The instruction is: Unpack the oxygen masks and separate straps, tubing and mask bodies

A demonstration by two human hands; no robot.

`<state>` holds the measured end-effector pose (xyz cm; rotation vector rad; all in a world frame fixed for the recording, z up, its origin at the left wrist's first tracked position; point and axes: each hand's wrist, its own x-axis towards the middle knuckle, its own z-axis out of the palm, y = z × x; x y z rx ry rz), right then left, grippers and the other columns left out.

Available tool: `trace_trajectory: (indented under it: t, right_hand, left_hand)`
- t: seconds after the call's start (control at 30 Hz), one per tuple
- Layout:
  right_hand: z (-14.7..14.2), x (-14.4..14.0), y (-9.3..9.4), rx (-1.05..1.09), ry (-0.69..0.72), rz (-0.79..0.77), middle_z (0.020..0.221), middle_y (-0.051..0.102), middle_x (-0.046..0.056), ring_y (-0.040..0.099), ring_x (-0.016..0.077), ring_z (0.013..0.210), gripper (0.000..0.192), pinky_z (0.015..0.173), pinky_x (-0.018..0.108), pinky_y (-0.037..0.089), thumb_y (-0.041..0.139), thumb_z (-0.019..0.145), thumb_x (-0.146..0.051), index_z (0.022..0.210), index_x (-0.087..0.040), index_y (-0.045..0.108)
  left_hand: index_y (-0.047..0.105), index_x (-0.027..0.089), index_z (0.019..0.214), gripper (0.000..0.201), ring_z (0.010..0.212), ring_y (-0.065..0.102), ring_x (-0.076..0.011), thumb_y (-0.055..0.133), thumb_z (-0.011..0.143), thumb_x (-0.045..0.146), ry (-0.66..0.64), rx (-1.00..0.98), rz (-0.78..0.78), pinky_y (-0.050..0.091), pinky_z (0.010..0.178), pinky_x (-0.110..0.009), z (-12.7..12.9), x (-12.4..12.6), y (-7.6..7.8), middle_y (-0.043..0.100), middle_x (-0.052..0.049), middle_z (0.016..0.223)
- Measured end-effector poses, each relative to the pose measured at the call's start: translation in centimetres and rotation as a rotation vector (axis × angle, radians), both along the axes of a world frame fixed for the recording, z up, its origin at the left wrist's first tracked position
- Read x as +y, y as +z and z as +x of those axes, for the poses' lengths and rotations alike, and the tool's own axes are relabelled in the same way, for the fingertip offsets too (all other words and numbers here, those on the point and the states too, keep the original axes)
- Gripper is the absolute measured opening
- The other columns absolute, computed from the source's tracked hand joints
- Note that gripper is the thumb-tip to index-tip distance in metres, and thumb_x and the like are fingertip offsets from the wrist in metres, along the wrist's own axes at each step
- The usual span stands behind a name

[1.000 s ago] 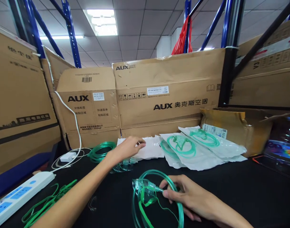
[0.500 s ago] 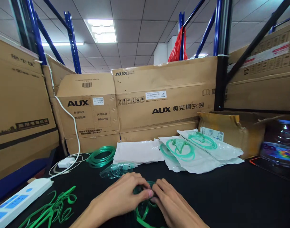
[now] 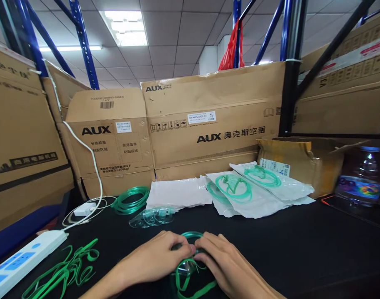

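My left hand (image 3: 165,254) and my right hand (image 3: 219,259) meet low in the middle of the head view. Both have bent fingers closed on a clear plastic oxygen mask (image 3: 186,268), largely hidden beneath them. A green elastic strap (image 3: 198,290) hangs from the mask in a loop towards me. Behind the fingers curves a piece of green tubing (image 3: 192,234). Just beyond my left hand lies a row of clear masks (image 3: 152,217) nested together. The exact spot where the fingertips pinch is covered.
Loose green straps (image 3: 67,268) lie beside a white power strip (image 3: 26,257) at left. Farther back are coiled green tubing (image 3: 132,200), white bags (image 3: 179,192) and filled bags (image 3: 258,203). A bottle (image 3: 361,176) stands right; cardboard boxes (image 3: 208,120) wall the back.
The view has shifted slightly, so the background sits higher. My hands stay together at the mask, with small finger movements, and more of the mask and strap shows below them.
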<state>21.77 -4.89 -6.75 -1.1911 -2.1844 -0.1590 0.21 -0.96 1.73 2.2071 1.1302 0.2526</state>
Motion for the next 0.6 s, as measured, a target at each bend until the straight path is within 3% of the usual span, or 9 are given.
trace_trajectory:
  t: [0.13, 0.27, 0.4, 0.5, 0.6]
  right_hand:
    - [-0.3, -0.4, 1.0, 0.083, 0.025, -0.179, 0.125, 0.069, 0.006, 0.065, 0.0244, 0.117, 0.021, 0.102, 0.039, 0.052, 0.056, 0.099, -0.022, 0.118, -0.026, 0.063]
    - [-0.6, -0.6, 1.8, 0.123, 0.080, -0.245, 0.110, 0.072, 0.002, 0.068, 0.0213, 0.105, 0.020, 0.101, 0.036, 0.049, 0.053, 0.099, -0.016, 0.109, -0.027, 0.066]
    - [-0.8, -0.8, 2.5, 0.135, 0.097, -0.268, 0.101, 0.073, 0.000, 0.068, 0.0193, 0.097, 0.024, 0.095, 0.033, 0.046, 0.047, 0.098, -0.010, 0.098, -0.025, 0.067]
    - [-0.9, -0.8, 2.7, 0.145, 0.130, -0.263, 0.099, 0.073, 0.001, 0.068, 0.0180, 0.091, 0.025, 0.086, 0.030, 0.045, 0.046, 0.098, -0.010, 0.096, -0.024, 0.066]
    - [-1.0, -0.5, 2.7, 0.138, 0.172, -0.258, 0.089, 0.071, 0.000, 0.066, 0.0163, 0.083, 0.025, 0.078, 0.027, 0.044, 0.044, 0.098, -0.009, 0.091, -0.022, 0.064]
  left_hand:
    - [0.073, 0.025, 0.093, 0.040, 0.099, 0.062, -0.0223, 0.041, 0.099, 0.049, 0.030, 0.010, 0.015, 0.044, 0.080, -0.028, -0.3, -0.8, -0.3, 0.072, 0.000, 0.097]
    - [0.072, 0.030, 0.102, 0.035, 0.108, 0.061, -0.0216, 0.041, 0.100, 0.046, 0.046, 0.002, 0.014, 0.042, 0.090, -0.028, -0.8, -1.4, -0.5, 0.072, 0.002, 0.106]
    - [0.071, 0.030, 0.101, 0.032, 0.102, 0.063, -0.0208, 0.042, 0.100, 0.043, 0.032, 0.026, 0.069, 0.043, 0.086, -0.027, -0.9, -2.1, -0.3, 0.073, 0.003, 0.101]
    - [0.069, 0.029, 0.096, 0.031, 0.095, 0.066, -0.0212, 0.041, 0.101, 0.041, 0.048, 0.073, 0.159, 0.043, 0.080, -0.028, -0.6, -2.5, -0.5, 0.073, 0.003, 0.094]
    - [0.067, 0.029, 0.095, 0.027, 0.092, 0.067, -0.0220, 0.043, 0.101, 0.038, 0.056, 0.131, 0.345, 0.044, 0.077, -0.029, -0.3, -2.7, -1.4, 0.072, 0.002, 0.094]
